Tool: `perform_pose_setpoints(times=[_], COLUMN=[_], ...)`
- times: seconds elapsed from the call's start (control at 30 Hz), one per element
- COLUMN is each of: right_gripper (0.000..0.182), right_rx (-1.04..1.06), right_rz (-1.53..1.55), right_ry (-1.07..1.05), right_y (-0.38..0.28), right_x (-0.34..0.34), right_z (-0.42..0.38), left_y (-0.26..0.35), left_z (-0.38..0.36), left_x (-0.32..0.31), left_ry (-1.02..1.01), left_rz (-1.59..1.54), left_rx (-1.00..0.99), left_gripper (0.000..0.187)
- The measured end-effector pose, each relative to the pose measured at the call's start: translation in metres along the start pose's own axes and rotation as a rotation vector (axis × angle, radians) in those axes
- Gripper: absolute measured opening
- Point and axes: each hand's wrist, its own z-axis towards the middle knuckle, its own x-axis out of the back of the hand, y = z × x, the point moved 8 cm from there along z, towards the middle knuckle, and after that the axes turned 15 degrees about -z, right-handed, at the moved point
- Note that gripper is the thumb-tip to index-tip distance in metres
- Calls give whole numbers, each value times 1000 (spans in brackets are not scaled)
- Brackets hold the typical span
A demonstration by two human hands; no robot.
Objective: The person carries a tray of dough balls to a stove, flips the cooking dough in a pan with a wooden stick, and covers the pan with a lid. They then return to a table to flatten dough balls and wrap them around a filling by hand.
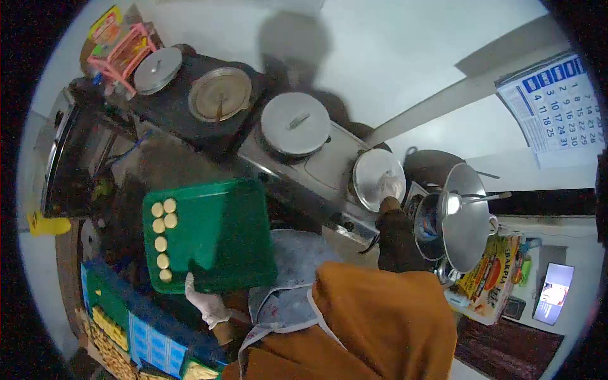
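My left hand (207,305), in a white glove, is at the near edge of a green tray (235,247). One finger stretches over the rim and nothing shows in the hand. Several small round pale cakes (160,244) lie along the tray's left side, apart from that fingertip. On the stove (335,212), my right hand (391,186), in a clear or whitish glove, is closed over the middle of a round metal lid (369,176). The grip itself is hidden beneath the fingers.
A lidded pot (296,123) stands on the stove. Behind it are another lidded pot (158,69) and a pan (220,95). A large metal bowl (465,221) leans at the right. Packed trays of cakes (107,332) are at lower left, and a calendar (550,107) hangs on the wall.
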Motion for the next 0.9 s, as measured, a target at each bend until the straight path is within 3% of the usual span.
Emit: perform_pose_setpoints(times=[0.03,0.17,0.23,0.27,0.3,0.33,0.4,0.47,0.5,0.53,0.57,0.67,0.7,0.73,0.77,0.83,0.9], right_gripper=[35,26,30,29,37,36,37,44,45,46,45,46,39,35,38,40,40], right_rx=[-72,-303,166,110,293,293,36,-72,106,313,407,582,650,711,821,836,681], right_rz=[124,628,-108,-89,-233,-243,87,494,829,1170,867,640,525,410,427,425,396], right_ry=[-71,-366,-81,-83,48,46,-74,-94,-12,6,152,432,288,142,398,551,333], right_y=[13,18,-1,16,-5,-11,-11,-37,-72,-111,-144,-290,-350,-399,-433,-496,-563], right_x=[-13,-61,-47,-95,-66,-47,1,70,67,94,123,233,249,253,263,277,287], right_z=[14,43,49,76,40,31,30,13,19,8,-1,-34,-33,-30,-46,-55,-31], left_y=[-3,-23,-29,-32,-35,-28,-32,-37,-42,-31,-19,-23,-25,-15,-7,5,29], left_z=[9,30,44,49,53,57,70,83,89,95,100,132,149,161,178,210,241], left_x=[-8,-8,-2,2,7,3,4,1,-2,-10,-21,-12,-5,-28,-25,-16,-19], left_ry=[-65,29,26,6,-7,-24,62,192,257,245,232,165,136,157,83,-91,-228], left_rz=[-15,-355,-258,-140,-21,114,-102,-384,-560,-570,-578,-399,-303,-515,-490,-296,37], left_rx=[62,212,181,120,57,-31,157,393,544,529,514,400,350,540,426,196,-76], left_gripper=[39,47,50,51,52,53,45,38,37,36,36,40,43,44,42,36,34])
